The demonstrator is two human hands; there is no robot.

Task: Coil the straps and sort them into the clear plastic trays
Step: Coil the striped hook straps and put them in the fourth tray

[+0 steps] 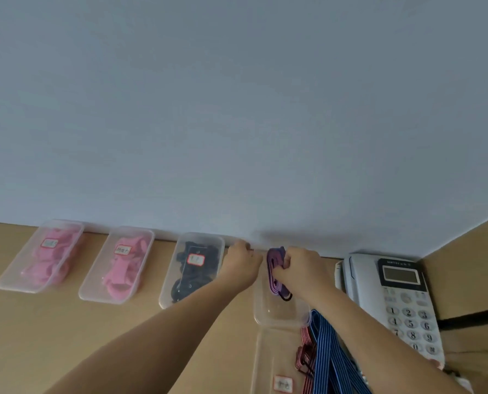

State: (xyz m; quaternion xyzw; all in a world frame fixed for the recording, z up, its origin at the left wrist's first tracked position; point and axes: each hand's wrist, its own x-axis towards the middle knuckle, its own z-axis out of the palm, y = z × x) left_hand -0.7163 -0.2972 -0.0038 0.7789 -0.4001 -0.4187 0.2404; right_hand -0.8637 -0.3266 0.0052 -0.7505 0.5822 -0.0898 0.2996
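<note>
My right hand grips a coiled purple strap over a clear plastic tray that stands against the wall. My left hand is at the far left end of that tray, fingers curled at its rim; what they hold is hidden. Blue striped straps and red striped straps lie loose under my right forearm. A nearer clear tray carries a label.
Three labelled clear trays line the wall to the left: two with pink straps, one with black straps. A white desk telephone stands at the right. The wooden tabletop meets a pale wall.
</note>
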